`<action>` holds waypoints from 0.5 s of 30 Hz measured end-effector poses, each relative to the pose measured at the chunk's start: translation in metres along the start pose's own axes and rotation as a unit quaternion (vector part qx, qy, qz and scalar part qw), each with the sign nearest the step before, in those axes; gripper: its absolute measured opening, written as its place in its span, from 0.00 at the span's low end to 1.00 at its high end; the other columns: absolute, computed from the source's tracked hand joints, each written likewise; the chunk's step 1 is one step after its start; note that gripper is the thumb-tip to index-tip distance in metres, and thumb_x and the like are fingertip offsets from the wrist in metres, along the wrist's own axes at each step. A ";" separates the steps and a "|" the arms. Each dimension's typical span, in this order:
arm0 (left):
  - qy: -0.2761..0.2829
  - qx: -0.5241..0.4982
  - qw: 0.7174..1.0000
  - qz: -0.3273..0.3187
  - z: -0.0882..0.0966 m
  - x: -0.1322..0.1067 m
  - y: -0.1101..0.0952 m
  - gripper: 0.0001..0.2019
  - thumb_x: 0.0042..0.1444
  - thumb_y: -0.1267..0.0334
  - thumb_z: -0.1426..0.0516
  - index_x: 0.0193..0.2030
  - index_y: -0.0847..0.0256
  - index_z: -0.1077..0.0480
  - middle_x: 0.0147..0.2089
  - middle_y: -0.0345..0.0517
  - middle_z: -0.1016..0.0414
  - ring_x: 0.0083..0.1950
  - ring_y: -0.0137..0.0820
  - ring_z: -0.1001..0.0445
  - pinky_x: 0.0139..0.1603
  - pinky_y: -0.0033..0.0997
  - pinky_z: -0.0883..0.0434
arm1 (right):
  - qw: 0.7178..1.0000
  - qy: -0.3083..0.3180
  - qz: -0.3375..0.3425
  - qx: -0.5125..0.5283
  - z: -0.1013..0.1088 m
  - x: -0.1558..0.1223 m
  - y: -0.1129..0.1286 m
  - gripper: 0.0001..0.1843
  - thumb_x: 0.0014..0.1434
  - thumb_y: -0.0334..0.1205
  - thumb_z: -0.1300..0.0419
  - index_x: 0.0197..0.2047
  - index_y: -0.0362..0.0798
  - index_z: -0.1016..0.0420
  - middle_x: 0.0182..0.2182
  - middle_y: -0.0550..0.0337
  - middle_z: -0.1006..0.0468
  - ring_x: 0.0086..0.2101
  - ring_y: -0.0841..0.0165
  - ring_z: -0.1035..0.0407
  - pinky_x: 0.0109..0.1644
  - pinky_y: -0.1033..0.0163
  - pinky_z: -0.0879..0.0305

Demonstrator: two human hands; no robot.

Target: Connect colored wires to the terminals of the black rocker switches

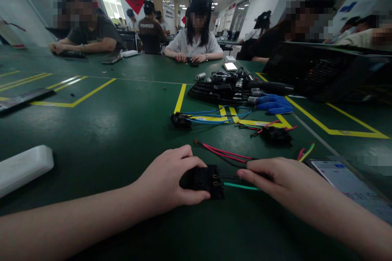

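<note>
My left hand [171, 177] is closed round a small black plastic connector block [211, 181], thumb along its near edge and fingers over the far one. Brass-coloured contacts show on the block's right part. From that side run a green wire [241, 186] and a thin black wire [227, 177] toward my right hand [272, 179]. The fingers of that hand pinch the black wire. Red wires [226, 153] with a metal terminal at their left end lie just beyond and pass under or beside my right fingers; which of the two is hidden.
Farther out lie black blocks with blue wires [211, 116] and with red wires [277, 134], blue gloves [272, 104] and piled cables [226, 79]. A phone [346, 187] rests at right, a white device [26, 167] at left. Other people sit around the green table [122, 130].
</note>
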State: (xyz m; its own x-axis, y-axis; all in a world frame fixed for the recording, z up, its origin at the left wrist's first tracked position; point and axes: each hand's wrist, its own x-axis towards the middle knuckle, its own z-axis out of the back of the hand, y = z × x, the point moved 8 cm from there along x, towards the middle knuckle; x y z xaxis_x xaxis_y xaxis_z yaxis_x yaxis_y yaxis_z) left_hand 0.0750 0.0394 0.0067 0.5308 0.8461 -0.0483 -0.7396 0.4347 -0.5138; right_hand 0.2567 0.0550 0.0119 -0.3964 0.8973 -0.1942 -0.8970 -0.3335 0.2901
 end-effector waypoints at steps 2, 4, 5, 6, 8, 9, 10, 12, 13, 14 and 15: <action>-0.002 -0.001 1.000 0.001 0.000 0.000 0.000 0.19 0.51 0.54 0.34 0.49 0.54 0.25 0.42 0.42 0.32 0.42 0.36 0.29 0.44 0.38 0.31 | 0.999 0.010 0.007 0.030 -0.001 -0.001 0.002 0.22 0.64 0.56 0.50 0.29 0.53 0.25 0.28 0.58 0.21 0.29 0.62 0.28 0.30 0.61 0.40; 0.000 0.000 1.000 0.003 -0.001 0.000 0.001 0.19 0.51 0.53 0.34 0.49 0.53 0.25 0.42 0.42 0.32 0.42 0.36 0.29 0.44 0.38 0.31 | 0.996 0.029 0.024 0.076 -0.003 -0.002 0.006 0.18 0.65 0.52 0.50 0.31 0.53 0.26 0.29 0.60 0.22 0.31 0.64 0.28 0.31 0.62 0.39; 0.002 0.001 1.000 0.005 -0.001 0.000 0.001 0.19 0.51 0.53 0.34 0.49 0.53 0.25 0.42 0.42 0.32 0.42 0.36 0.29 0.44 0.38 0.31 | 0.994 0.041 0.033 0.098 -0.004 -0.003 0.008 0.17 0.66 0.50 0.50 0.31 0.53 0.26 0.29 0.61 0.22 0.31 0.65 0.28 0.32 0.63 0.40; 0.004 0.002 1.000 0.006 -0.001 0.000 0.001 0.19 0.51 0.53 0.34 0.49 0.54 0.25 0.42 0.42 0.32 0.42 0.36 0.29 0.44 0.38 0.31 | 0.991 0.051 0.040 0.118 -0.005 -0.004 0.010 0.17 0.66 0.49 0.51 0.31 0.53 0.27 0.28 0.62 0.23 0.30 0.66 0.29 0.32 0.63 0.40; 0.005 0.004 1.000 0.007 -0.001 0.001 0.001 0.19 0.51 0.54 0.34 0.49 0.54 0.25 0.42 0.42 0.32 0.42 0.36 0.29 0.44 0.38 0.31 | 0.986 0.058 0.050 0.149 -0.005 -0.005 0.011 0.18 0.66 0.51 0.50 0.30 0.52 0.29 0.27 0.63 0.25 0.29 0.68 0.30 0.31 0.64 0.41; 0.005 0.004 1.000 0.007 -0.001 0.001 0.001 0.19 0.50 0.54 0.34 0.49 0.54 0.25 0.42 0.42 0.32 0.42 0.36 0.29 0.45 0.38 0.31 | 0.984 0.055 0.054 0.160 -0.004 -0.005 0.011 0.19 0.66 0.52 0.50 0.30 0.52 0.29 0.26 0.64 0.26 0.28 0.68 0.32 0.31 0.64 0.41; 0.005 0.003 1.000 0.006 -0.001 0.001 0.001 0.19 0.50 0.54 0.34 0.49 0.54 0.25 0.42 0.42 0.32 0.42 0.36 0.29 0.45 0.38 0.31 | 0.983 0.051 0.056 0.169 -0.003 -0.004 0.011 0.20 0.66 0.54 0.50 0.29 0.51 0.30 0.26 0.64 0.27 0.28 0.69 0.33 0.30 0.65 0.42; 0.005 0.002 1.000 0.003 0.000 0.001 0.000 0.19 0.50 0.54 0.34 0.49 0.54 0.25 0.42 0.42 0.32 0.42 0.36 0.29 0.45 0.38 0.31 | 0.982 0.044 0.059 0.177 0.000 -0.004 0.012 0.21 0.66 0.55 0.51 0.28 0.51 0.31 0.25 0.63 0.28 0.27 0.69 0.34 0.29 0.65 0.43; 0.005 0.002 1.000 0.002 0.000 0.001 0.000 0.19 0.50 0.54 0.34 0.49 0.54 0.25 0.42 0.42 0.32 0.42 0.36 0.29 0.45 0.38 0.30 | 0.982 0.043 0.059 0.173 0.000 -0.004 0.012 0.21 0.66 0.55 0.51 0.28 0.51 0.31 0.25 0.63 0.28 0.27 0.69 0.34 0.29 0.65 0.43; 0.005 0.002 1.000 0.002 0.000 0.001 0.000 0.19 0.51 0.54 0.34 0.49 0.54 0.25 0.42 0.42 0.32 0.42 0.36 0.29 0.45 0.38 0.30 | 0.984 0.042 0.057 0.163 0.000 -0.004 0.013 0.20 0.66 0.53 0.51 0.28 0.51 0.31 0.25 0.63 0.28 0.27 0.69 0.34 0.29 0.65 0.43; 0.005 0.003 1.000 0.001 0.000 0.001 -0.001 0.19 0.51 0.54 0.34 0.49 0.54 0.25 0.42 0.42 0.32 0.42 0.36 0.29 0.46 0.38 0.30 | 0.987 0.042 0.053 0.147 0.000 -0.003 0.013 0.19 0.66 0.52 0.51 0.29 0.51 0.30 0.25 0.62 0.27 0.27 0.68 0.33 0.29 0.64 0.42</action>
State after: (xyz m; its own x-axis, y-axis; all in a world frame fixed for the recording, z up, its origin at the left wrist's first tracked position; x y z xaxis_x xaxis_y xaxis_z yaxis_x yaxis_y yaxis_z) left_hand 0.0761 0.0402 0.0071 0.5331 0.8440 -0.0582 -0.7432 0.4344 -0.5090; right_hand 0.2459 0.0476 0.0163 -0.5114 0.8305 -0.2208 -0.7587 -0.3157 0.5698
